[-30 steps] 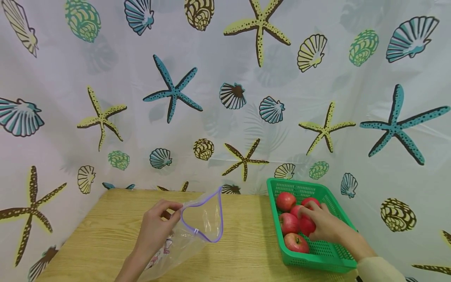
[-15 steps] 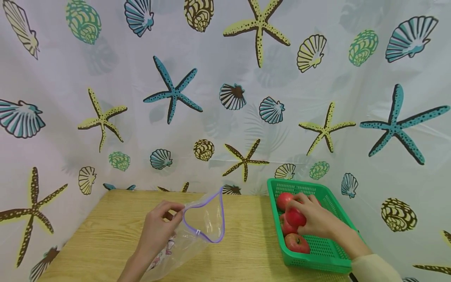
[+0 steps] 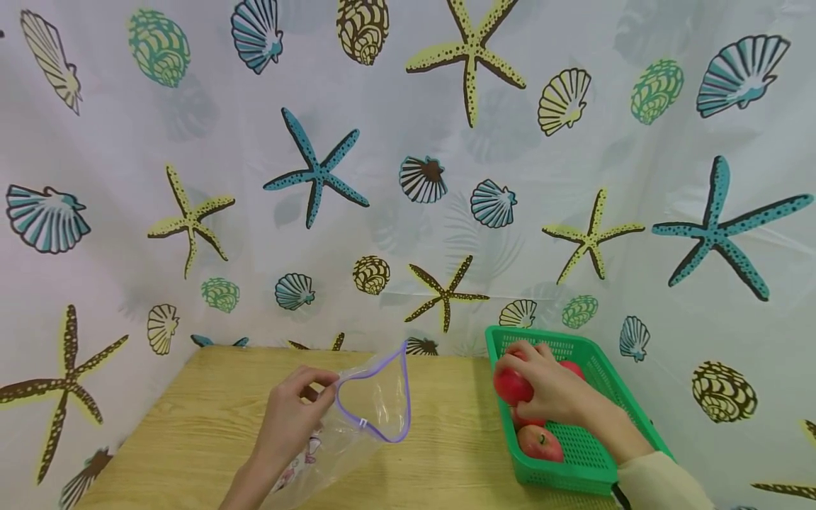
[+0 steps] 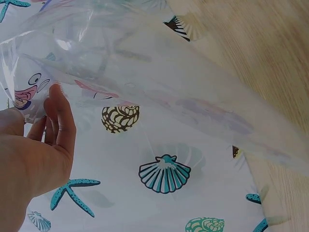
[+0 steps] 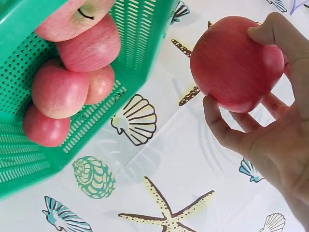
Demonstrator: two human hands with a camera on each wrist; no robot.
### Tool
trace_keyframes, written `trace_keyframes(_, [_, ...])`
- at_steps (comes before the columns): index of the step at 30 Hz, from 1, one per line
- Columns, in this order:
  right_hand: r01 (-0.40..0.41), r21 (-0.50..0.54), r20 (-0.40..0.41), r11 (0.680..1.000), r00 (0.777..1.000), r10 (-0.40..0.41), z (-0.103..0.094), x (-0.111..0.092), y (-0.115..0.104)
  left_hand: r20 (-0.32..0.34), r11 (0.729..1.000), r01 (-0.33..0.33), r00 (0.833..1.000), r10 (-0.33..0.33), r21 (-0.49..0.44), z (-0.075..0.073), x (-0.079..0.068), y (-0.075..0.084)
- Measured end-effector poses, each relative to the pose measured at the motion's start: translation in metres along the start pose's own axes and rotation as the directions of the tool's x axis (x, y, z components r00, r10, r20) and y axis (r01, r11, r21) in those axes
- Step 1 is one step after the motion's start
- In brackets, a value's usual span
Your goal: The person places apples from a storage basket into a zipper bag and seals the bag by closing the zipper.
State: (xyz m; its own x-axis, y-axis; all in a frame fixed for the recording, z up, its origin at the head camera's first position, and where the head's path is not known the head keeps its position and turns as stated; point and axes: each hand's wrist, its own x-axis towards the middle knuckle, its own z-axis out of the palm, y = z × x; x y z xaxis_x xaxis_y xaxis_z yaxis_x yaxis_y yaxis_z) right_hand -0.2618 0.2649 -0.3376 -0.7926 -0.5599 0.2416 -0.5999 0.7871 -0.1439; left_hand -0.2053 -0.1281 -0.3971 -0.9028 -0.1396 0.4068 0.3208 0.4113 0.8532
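Observation:
My right hand [image 3: 550,382] grips a red apple [image 5: 236,64], thumb on one side and fingers curled round the other. In the head view it overlaps the left side of a green plastic basket [image 3: 589,483]; the right wrist view shows the apple apart from the basket's wall. Several apples [image 5: 60,88] lie inside the basket. At the middle left, my left hand [image 3: 296,404] pinches the rim of a clear plastic bag [image 3: 347,453] with a purple zip edge. The bag's mouth gapes toward the right. Pink printed figures show on its side in the left wrist view.
A wooden table [image 3: 440,439] lies under the bag and basket. Behind and at both sides hangs a pale sheet [image 3: 408,234] printed with starfish and shells. The basket stands at the table's right, close to the sheet.
My right hand has lifted an apple from among the others and moved up and left with it toward the basket's left edge. My left hand keeps its pinch on the bag, nearly unmoved.

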Motion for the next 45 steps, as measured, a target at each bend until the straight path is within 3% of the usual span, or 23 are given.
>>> trace_keyframes(8, [0.071, -0.021, -0.028, 0.997, 0.997, -0.071, -0.002, 0.010, -0.014, 0.006, 1.000, 0.004, 1.000, -0.004, -0.005, 0.002, 0.000, 0.000])
trace_keyframes(21, [0.161, 0.049, -0.059, 0.986, 0.986, -0.158, -0.004, 0.035, -0.050, 0.006, 1.000, 0.001, 1.000, 0.000, -0.007, 0.004, 0.001, 0.005])
trace_keyframes(31, [0.298, 0.071, -0.105, 0.952, 0.951, -0.289, 0.000, 0.054, -0.082, -0.001, 1.000, -0.005, 1.000, 0.005, -0.015, 0.008, 0.002, 0.008])
trace_keyframes(45, [0.387, 0.038, -0.113, 0.921, 0.918, -0.380, 0.017, 0.068, -0.104, 0.026, 0.996, 0.009, 1.000, -0.006, -0.091, 0.013, 0.003, 0.014])
